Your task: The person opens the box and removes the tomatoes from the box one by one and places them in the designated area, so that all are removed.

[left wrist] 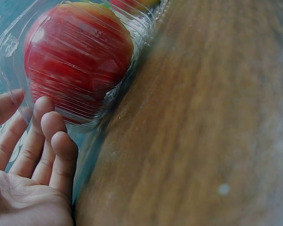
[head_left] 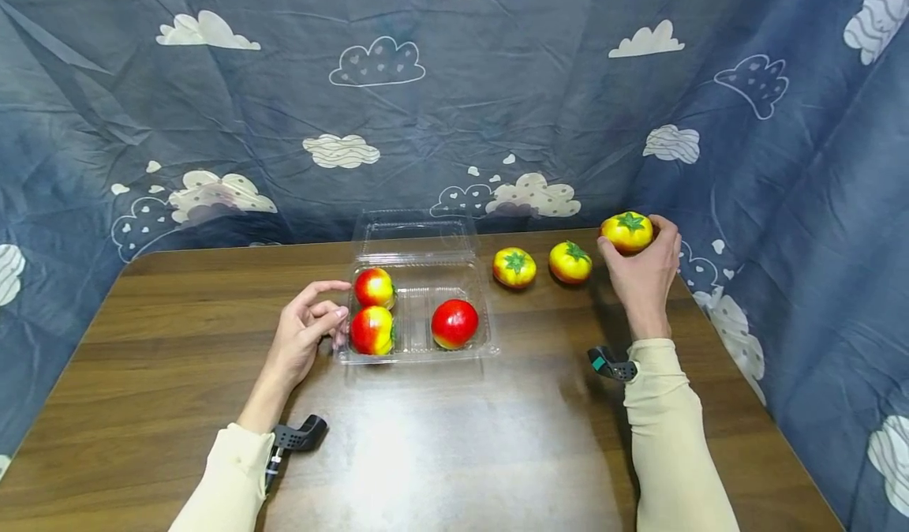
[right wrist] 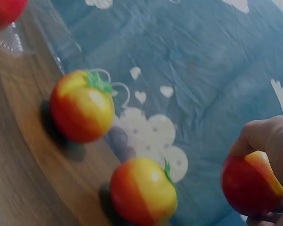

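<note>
My right hand point(head_left: 645, 271) grips a red-and-yellow tomato point(head_left: 628, 232) with a green leafy top, near the table's far right. Thumb and fingers lie around its sides, and in the right wrist view this held tomato point(right wrist: 252, 186) shows its red side. My left hand point(head_left: 301, 331), fingers loosely bent, is at the left side of a clear hinged plastic container point(head_left: 415, 350); its fingertips point(left wrist: 43, 104) appear to touch the wall. Inside are two tomatoes point(head_left: 372, 330) on the left and a redder tomato point(head_left: 454, 324) on the right. The container's lid point(head_left: 415, 234) stands open at the back.
Between the container and my right hand, two more tomatoes, one nearer the container point(head_left: 514, 267) and one farther right point(head_left: 570, 262), sit on the brown wooden table point(head_left: 177, 358). A blue cloud-patterned curtain point(head_left: 284, 106) hangs behind the table and along its right side.
</note>
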Demonstrator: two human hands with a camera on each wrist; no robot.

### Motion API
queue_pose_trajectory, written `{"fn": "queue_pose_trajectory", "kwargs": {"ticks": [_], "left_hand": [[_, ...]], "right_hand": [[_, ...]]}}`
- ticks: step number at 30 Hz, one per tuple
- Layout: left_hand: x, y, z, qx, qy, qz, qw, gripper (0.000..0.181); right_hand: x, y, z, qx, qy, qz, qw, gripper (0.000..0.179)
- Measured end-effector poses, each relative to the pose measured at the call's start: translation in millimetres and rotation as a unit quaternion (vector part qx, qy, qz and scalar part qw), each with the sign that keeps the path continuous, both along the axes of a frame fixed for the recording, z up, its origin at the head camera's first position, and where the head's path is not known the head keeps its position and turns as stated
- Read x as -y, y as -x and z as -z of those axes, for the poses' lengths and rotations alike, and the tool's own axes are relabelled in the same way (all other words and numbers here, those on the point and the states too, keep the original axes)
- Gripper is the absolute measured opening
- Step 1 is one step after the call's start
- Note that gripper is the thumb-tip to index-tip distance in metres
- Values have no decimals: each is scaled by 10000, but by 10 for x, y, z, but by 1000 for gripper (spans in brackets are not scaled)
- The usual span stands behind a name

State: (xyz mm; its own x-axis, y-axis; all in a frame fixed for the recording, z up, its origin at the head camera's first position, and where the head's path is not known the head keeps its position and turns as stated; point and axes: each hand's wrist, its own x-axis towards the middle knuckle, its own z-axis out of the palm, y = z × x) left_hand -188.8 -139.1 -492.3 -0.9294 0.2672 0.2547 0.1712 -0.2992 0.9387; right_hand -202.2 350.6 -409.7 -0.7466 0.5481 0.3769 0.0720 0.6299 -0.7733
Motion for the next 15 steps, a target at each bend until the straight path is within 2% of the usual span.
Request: {"fn": "queue_pose_trajectory", "kwargs": {"ticks": [8, 15], "left_hand": [[1, -7, 7, 36, 3, 16, 10000, 38], [-3, -3, 9, 7, -83, 68, 9999, 38]], "right_hand": [[-146, 3, 130, 314, 205, 155, 9992, 81], [-310, 53, 374, 839, 392, 127, 9956, 85]]}}
